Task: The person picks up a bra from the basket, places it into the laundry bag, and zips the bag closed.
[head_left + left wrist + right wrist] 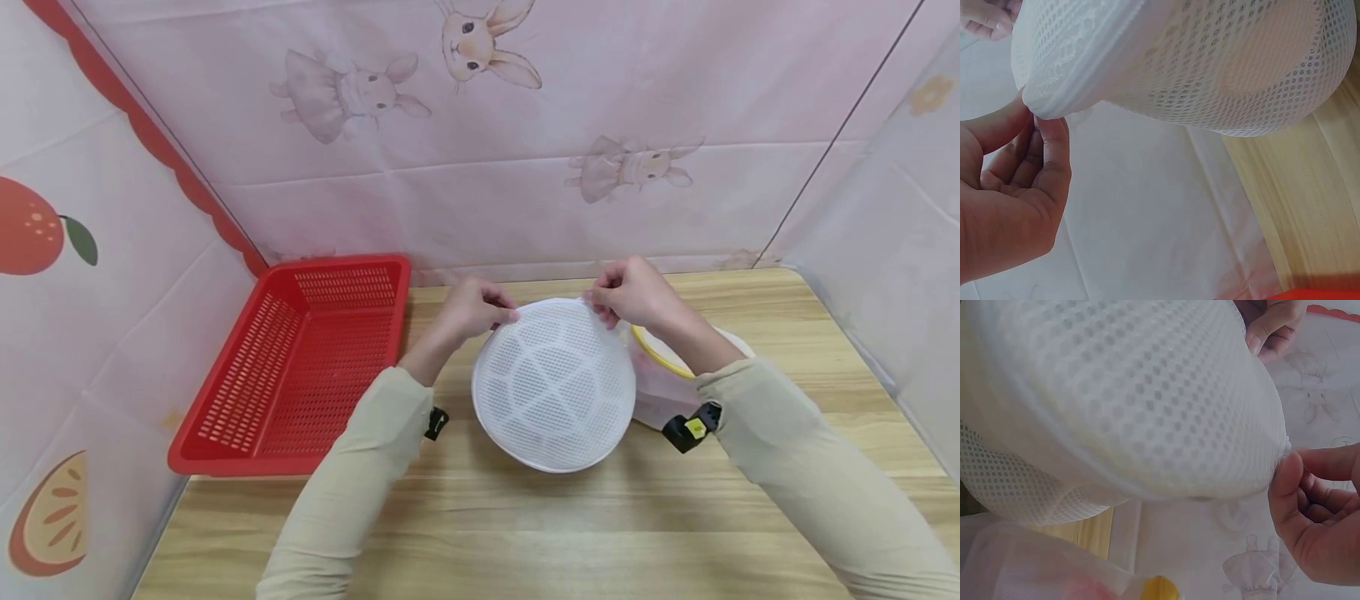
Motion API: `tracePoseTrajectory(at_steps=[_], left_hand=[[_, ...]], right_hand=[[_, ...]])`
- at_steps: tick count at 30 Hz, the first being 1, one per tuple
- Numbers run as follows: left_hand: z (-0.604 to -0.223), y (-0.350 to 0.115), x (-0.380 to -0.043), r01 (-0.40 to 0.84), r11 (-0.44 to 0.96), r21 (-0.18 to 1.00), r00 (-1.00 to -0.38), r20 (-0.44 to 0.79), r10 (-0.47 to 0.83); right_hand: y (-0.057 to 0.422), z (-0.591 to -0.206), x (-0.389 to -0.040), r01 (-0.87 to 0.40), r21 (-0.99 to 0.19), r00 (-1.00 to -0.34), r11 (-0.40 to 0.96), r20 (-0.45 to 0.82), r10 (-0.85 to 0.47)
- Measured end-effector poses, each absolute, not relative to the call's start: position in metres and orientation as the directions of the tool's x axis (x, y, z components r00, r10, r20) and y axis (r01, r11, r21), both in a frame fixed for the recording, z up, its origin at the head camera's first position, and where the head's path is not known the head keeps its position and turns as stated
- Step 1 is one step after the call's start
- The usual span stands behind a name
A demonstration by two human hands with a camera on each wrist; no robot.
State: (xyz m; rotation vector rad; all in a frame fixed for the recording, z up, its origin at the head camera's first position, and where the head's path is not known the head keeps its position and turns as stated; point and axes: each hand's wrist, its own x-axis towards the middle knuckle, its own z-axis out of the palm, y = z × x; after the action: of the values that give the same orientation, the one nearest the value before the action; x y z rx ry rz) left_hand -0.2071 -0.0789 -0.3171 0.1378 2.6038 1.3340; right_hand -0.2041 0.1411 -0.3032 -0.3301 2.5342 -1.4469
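Observation:
A round white mesh laundry bag (pixel 553 387) hangs between both hands over the table, its panelled face toward the head camera. With thumb and fingers, my left hand (pixel 477 308) pinches its upper left edge; the left wrist view shows the grip right on the piped rim. The upper right edge is pinched by my right hand (pixel 632 292). In the right wrist view, those fingertips (pixel 1286 478) meet at a small white tab on the edge. The bag bulges with rounded mesh sides in both wrist views.
To the left stands a red plastic basket (pixel 247 465) with slotted walls. A pale, translucent pinkish bag with a yellow rim (pixel 663 358) lies on the wooden table (pixel 540 533) at the right, partly hidden by my right forearm. Printed curtains (pixel 480 200) enclose the back and sides.

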Motion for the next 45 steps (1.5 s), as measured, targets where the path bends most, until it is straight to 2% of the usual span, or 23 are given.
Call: tracePoseTrajectory(at_steps=[14,23,36,45], left_hand=[[-0.324,-0.089,-0.208,-0.073,0.581,0.811,-0.983,-0.156,0.095],[-0.328,-0.094,-0.209,-0.100,0.519,0.849,-0.987,-0.151,0.057],[-0.336,-0.095,-0.212,-0.174,0.492,0.853,-0.984,-0.175,-0.044],[-0.337,-0.096,-0.212,-0.189,0.478,0.858,-0.982,-0.179,-0.067]], right_hand=[[0.151,-0.307,-0.204,-0.023,-0.871,-0.949,0.490,-0.135,-0.285],[0.159,-0.313,-0.207,0.025,-0.880,-0.948,0.475,-0.171,-0.267],[0.160,-0.320,-0.207,0.020,-0.884,-0.952,0.467,-0.160,-0.262],[0.158,-0.320,-0.205,0.014,-0.886,-0.957,0.464,-0.146,-0.250]])
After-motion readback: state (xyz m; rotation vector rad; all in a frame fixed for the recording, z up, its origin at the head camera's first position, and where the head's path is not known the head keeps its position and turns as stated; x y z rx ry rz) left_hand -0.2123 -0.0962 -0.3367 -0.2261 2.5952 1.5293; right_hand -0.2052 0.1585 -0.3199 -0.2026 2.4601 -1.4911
